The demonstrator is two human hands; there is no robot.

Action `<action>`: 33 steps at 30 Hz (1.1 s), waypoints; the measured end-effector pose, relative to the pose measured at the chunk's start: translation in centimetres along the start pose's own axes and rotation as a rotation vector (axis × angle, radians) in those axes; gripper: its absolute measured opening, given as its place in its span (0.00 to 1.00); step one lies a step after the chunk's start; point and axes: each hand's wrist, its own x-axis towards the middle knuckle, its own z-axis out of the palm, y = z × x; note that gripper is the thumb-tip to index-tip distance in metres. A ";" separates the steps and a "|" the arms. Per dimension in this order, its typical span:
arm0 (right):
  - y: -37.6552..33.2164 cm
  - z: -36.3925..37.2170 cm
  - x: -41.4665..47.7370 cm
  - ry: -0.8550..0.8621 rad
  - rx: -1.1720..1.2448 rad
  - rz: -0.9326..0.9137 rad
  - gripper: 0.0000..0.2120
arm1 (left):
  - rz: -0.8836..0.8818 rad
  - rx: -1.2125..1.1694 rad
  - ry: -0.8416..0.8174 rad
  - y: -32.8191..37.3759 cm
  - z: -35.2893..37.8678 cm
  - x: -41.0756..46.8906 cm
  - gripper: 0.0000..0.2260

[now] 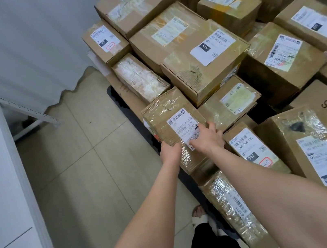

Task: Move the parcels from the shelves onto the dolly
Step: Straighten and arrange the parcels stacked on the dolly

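1. Holding the parcel [173, 120] two-handed: the left grip [170, 149] is clamped on its left long side, and the right grip [207, 137] has fingers curled over its right edge.
2. The long axis runs away from the person, leaning a touch left. The grips sit opposite each other across the width, neither one nearer. More of the parcel lies ahead of them than behind.
3. It sits at the left edge of the dolly [111, 91], with the taped box [140, 80] just ahead of the grips and the flat box [230, 103] just to their right. I cannot tell whether it already rests on the stack.
4. My read is that a set-down comes next. The right grip is on the stack side, so those fingers need to slip out first.
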 end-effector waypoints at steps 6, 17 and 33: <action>-0.2 -0.2 0.5 -0.015 -0.001 -0.018 0.28 | -0.021 -0.065 -0.019 0.2 -0.5 -0.1 0.17; 0.5 -1.1 -0.7 -0.029 -0.025 -0.103 0.34 | 0.044 -0.043 -0.049 1.3 -0.3 -1.1 0.19; 15.1 -14.7 -9.4 -0.026 -0.261 -0.370 0.35 | 0.074 0.100 0.226 1.3 13.8 -20.4 0.17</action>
